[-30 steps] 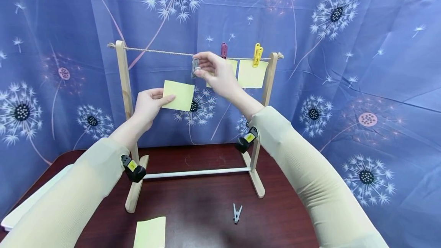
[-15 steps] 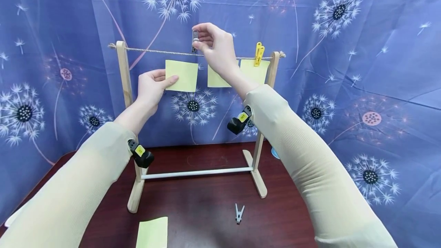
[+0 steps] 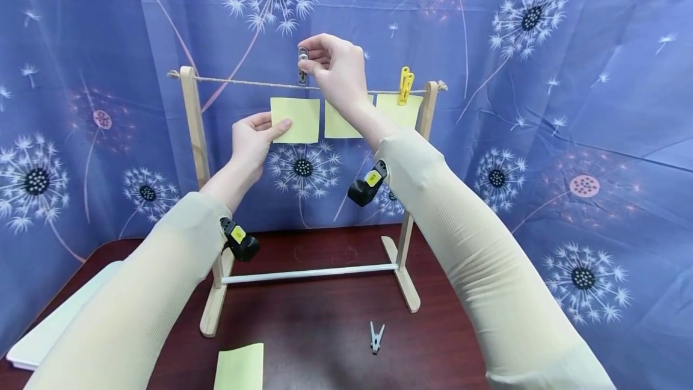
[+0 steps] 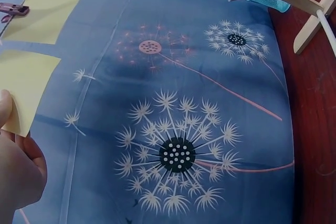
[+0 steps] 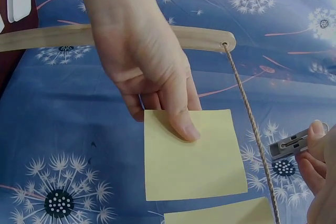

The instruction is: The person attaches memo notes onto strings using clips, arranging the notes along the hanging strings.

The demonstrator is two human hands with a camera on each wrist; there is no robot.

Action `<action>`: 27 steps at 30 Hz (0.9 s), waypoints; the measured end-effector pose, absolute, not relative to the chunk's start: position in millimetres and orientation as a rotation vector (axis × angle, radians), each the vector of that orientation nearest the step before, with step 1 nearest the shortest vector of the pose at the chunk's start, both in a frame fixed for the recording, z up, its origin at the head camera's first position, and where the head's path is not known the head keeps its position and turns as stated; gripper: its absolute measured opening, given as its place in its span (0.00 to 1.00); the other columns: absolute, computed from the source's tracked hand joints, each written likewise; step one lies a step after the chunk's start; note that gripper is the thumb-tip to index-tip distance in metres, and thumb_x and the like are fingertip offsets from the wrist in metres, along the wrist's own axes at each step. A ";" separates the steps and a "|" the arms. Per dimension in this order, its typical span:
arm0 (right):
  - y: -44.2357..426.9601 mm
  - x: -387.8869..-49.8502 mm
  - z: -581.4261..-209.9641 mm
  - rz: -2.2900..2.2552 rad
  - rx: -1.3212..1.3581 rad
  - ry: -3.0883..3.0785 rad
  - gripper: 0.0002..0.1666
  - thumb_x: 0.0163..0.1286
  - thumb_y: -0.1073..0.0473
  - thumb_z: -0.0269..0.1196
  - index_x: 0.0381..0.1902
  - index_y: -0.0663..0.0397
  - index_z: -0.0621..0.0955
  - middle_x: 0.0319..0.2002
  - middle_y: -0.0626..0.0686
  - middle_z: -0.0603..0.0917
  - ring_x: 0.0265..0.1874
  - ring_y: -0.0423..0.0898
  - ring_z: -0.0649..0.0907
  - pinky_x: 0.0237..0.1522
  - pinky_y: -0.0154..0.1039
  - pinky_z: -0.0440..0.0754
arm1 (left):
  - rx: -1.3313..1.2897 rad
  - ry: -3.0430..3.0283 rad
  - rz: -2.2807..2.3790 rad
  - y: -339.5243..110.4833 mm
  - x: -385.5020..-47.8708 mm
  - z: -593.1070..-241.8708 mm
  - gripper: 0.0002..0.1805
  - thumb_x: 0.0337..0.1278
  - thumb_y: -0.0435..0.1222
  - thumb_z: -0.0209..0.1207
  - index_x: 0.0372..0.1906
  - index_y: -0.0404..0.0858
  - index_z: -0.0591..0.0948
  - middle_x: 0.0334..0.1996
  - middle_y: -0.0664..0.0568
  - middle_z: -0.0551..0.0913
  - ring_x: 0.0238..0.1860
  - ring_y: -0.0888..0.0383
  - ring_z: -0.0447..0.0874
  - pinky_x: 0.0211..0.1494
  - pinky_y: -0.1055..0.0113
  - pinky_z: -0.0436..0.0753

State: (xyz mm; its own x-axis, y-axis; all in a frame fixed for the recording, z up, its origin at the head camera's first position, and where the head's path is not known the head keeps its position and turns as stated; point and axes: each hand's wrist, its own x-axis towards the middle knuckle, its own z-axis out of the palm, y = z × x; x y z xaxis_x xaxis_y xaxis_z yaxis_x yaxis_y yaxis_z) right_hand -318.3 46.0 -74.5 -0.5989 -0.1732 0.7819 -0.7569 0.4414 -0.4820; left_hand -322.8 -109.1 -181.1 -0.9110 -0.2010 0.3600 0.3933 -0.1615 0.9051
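So the left grip has a yellow note pinched by its left edge, thumb in front and fingers behind, and that note sits just below the rope, unclipped. The right grip is clamped on a grey clip between thumb and fingers, nose down near the rope. (Whether that nose is spread or closed, I can't tell from any view.)

Main worry: the note's top edge looks short of the rope, so if the clip came down like this it'd probably bite rope only, and the note would drop once let go. It's also pinched at one side, so I reckon the free edge could swing or curl if the clip pushes it. The neighbouring note is just beside it; drift right and they'd overlap. Leaning on the rope could make it dip too, jiggling the purple clip and yellow clip. And fumble that little grey clip, it's off down to the surface.
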 end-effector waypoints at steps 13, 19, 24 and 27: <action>42.8 -320.4 -75.2 1.045 0.749 -2.102 0.09 0.66 0.63 0.66 0.44 0.58 0.85 0.39 0.53 0.88 0.34 0.39 0.84 0.41 0.25 0.77 | -0.237 -1.709 -2.094 -109.0 -325.9 -180.3 0.21 0.52 0.31 0.70 0.52 0.29 0.82 0.25 0.61 0.85 0.27 0.67 0.85 0.37 0.76 0.80; 43.2 -322.1 -74.6 1.032 0.725 -2.152 0.09 0.66 0.62 0.66 0.44 0.57 0.86 0.39 0.53 0.89 0.35 0.39 0.85 0.42 0.24 0.77 | -0.248 -1.714 -2.099 -108.6 -324.1 -179.0 0.22 0.52 0.32 0.70 0.53 0.28 0.81 0.24 0.62 0.85 0.26 0.67 0.85 0.35 0.77 0.80; 43.1 -323.3 -74.4 0.973 0.701 -2.225 0.10 0.66 0.59 0.67 0.45 0.55 0.86 0.40 0.52 0.89 0.38 0.40 0.86 0.44 0.24 0.77 | -0.267 -1.704 -2.111 -108.9 -323.8 -178.1 0.22 0.52 0.31 0.70 0.53 0.27 0.81 0.25 0.62 0.85 0.27 0.68 0.85 0.36 0.77 0.81; 42.7 -324.1 -74.6 0.955 0.696 -2.245 0.11 0.66 0.58 0.67 0.45 0.55 0.86 0.41 0.51 0.89 0.39 0.40 0.86 0.44 0.24 0.77 | -0.271 -1.701 -2.109 -108.8 -323.6 -177.8 0.22 0.52 0.31 0.69 0.53 0.27 0.81 0.25 0.61 0.85 0.27 0.68 0.85 0.36 0.77 0.81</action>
State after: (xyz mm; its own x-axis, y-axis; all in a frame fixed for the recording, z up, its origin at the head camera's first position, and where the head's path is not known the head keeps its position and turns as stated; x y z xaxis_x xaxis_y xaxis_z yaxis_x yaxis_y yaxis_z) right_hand -324.1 42.7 -74.6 -0.6854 -0.2284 0.6914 -0.6564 0.6047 -0.4511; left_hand -323.6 -108.8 -177.8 -0.8947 -0.1957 0.4015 0.4338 -0.1665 0.8855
